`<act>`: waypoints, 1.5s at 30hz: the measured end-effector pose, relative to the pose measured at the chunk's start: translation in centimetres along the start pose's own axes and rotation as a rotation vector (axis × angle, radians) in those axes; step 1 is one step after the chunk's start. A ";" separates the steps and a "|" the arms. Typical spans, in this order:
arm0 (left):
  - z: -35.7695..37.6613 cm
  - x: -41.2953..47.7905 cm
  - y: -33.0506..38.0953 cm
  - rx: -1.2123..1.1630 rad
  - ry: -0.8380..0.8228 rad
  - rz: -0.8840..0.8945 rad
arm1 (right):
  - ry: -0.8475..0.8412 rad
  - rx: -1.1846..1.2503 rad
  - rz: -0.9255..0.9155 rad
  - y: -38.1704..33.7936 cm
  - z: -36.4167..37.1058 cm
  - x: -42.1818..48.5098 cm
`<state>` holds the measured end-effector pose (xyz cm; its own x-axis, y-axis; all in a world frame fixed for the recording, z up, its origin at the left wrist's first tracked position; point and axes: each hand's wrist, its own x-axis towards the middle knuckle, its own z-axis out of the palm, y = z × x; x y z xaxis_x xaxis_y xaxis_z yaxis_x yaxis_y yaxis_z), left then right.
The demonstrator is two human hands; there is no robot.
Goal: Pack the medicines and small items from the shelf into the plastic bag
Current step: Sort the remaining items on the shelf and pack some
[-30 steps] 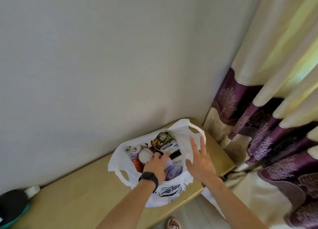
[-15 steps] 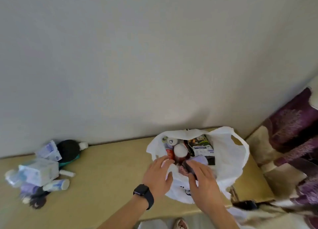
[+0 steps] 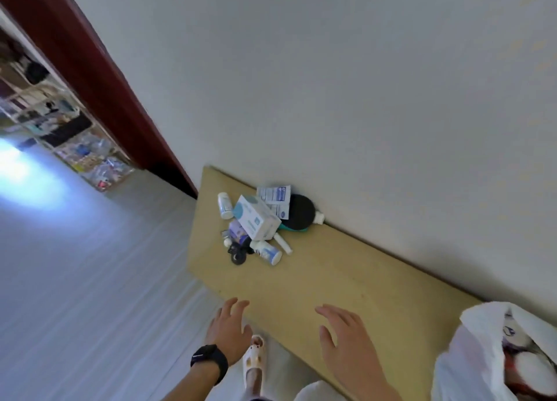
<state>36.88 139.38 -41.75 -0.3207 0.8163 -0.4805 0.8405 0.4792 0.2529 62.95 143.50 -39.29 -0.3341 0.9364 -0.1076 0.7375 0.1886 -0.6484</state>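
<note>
Left to right. My left hand, the one with the black watch on its wrist, is released: fingers loosely spread, nothing in it, hovering at the near edge of the shelf. My right hand is also released and empty, palm down over the near part of the shelf, just right of the left one.

The remaining pile sits at the far-left end of the shelf, close to the wall, well apart from both hands. It lies up and away from them: almost straight ahead of the left hand, ahead and to the left of the right. The left hand looks nearer, I'd say.

In the pile: a small white bottle at far left, a white box on top with its long axis running far-left to near-right, a black round thing behind it against the wall, and a white tube on the near side, lying roughly parallel to the box.

The plastic bag is at the far right, mouth open, already part full, right of my right hand.

Judgement: reach forward with the left hand; the tube is the closest pick.
</note>
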 end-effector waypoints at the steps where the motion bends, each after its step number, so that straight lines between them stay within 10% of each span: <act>1: -0.3 1.2 -1.4 -0.005 -0.022 -0.025 | -0.059 -0.008 0.006 -0.9 1.1 1.3; 19: -4.3 20.8 -15.7 0.223 -0.324 0.176 | -0.431 -0.433 0.355 -10.0 16.6 27.0; 39: -2.6 23.7 -10.1 0.357 -0.298 0.522 | -0.356 -0.227 0.778 -8.2 20.1 16.8; 45: -1.7 24.2 -9.8 0.026 -0.265 0.199 | -0.367 -0.246 0.823 -8.0 20.3 17.1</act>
<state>20.16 155.04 -54.40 -0.0273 0.7791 -0.6263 0.8874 0.3073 0.3436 39.43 151.98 -51.25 0.2150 0.6591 -0.7206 0.9141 -0.3955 -0.0890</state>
